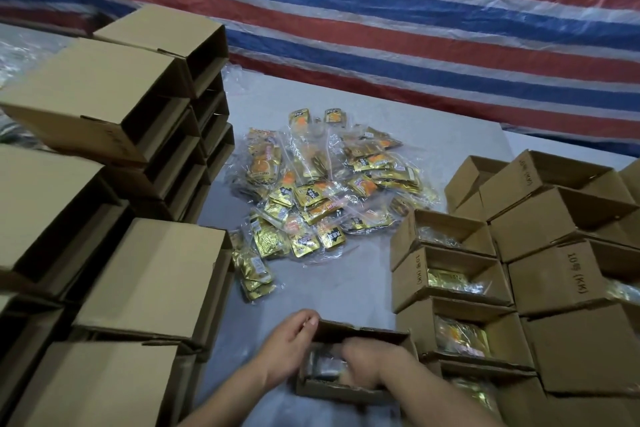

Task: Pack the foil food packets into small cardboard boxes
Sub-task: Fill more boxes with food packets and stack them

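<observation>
Head view, and the only 1: at the bottom centre of the frame an open small box (349,388) sits on the grey table (346,288), close in front of the person so both hands reach it without stretching. Left hand (294,340) curls its fingers over the box's far-left rim, apparently to keep the light cardboard from sliding. Right hand (360,362) is down inside the box, blurred; it seems to press on a silvery packet (322,369) there, but whether the fingers are spread or pinching I cannot tell.

Loose foil packets (325,191), gold and bagged in clear plastic, lie heaped at the centre of the frame, within reach above the box. Filled boxes (450,274) stand open in rows at the right of the frame, gold showing inside several, likely set aside there once packed. Empty boxes (114,107) are stacked on their sides at the left, a ready supply. A striped tarpaulin (381,10) fills the top of the frame
</observation>
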The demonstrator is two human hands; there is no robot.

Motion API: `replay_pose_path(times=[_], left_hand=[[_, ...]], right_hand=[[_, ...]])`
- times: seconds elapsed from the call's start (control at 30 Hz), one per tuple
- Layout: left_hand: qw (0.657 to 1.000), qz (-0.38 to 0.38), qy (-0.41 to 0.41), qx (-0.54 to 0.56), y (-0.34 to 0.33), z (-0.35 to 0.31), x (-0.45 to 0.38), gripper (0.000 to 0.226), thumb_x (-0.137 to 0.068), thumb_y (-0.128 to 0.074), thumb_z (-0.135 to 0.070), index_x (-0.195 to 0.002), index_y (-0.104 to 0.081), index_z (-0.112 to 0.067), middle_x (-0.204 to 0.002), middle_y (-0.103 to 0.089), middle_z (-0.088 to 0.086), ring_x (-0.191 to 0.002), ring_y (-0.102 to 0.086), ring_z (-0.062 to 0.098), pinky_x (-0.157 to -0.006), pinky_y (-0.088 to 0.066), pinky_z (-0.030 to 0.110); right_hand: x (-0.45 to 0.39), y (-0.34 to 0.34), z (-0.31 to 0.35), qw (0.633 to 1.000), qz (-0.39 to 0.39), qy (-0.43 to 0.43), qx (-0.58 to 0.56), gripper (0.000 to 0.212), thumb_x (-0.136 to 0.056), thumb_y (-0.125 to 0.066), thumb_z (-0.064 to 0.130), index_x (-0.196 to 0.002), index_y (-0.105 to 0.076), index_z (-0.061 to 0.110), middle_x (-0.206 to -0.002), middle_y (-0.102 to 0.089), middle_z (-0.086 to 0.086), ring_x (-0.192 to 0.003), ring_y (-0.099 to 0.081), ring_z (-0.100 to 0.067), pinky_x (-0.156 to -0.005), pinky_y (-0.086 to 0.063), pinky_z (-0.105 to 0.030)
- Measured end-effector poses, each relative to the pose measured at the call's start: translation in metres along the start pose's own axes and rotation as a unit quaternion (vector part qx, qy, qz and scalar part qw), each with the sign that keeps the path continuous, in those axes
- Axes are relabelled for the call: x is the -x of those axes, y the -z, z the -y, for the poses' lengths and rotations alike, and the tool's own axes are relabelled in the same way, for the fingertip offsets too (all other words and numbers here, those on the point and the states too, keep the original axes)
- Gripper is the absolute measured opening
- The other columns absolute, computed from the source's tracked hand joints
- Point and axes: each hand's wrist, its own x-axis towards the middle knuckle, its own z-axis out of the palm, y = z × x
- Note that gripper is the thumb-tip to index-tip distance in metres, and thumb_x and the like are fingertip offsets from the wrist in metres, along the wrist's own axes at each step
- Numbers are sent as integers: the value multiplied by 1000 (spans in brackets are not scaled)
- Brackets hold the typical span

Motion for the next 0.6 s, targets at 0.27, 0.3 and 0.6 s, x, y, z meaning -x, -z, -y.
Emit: replay_pose_path(times=[0.27, 0.3, 0.6], left_hand=[[994, -68, -39, -70, -12, 5, 8, 19, -101, -49, -29, -106, -67, -24, -102, -60, -16, -103, -55, 1, -94, -40, 16], [995, -69, -39, -68, -11, 4, 8, 19, -101, -49, -29, -105, -67, -24, -102, -61, -15, -102, -55, 1, -93, -40, 15], [997, -50, -24, -62, -9, -2, 5, 14, -100, -50, -29, -95, -60, -36, -101, -61, -16, -100, -55, -3, -91, -40, 14]], right_hand=[[-16, -29, 0, 998, -39, -40, 18, 63, -89, -64, 39, -145, -42, 21, -136, -57, -13, -124, -55, -34, -104, -46, -38], [-14, -31, -2, 997, -43, -46, -50, 67, -85, -66, 40, -146, -41, 26, -139, -57, -7, -127, -54, -30, -106, -44, -35], [19, -16, -14, 963, -86, -81, -240, 35, -89, -61, 52, -98, -73, 20, -90, -71, 6, -85, -60, -7, -70, -42, -15]])
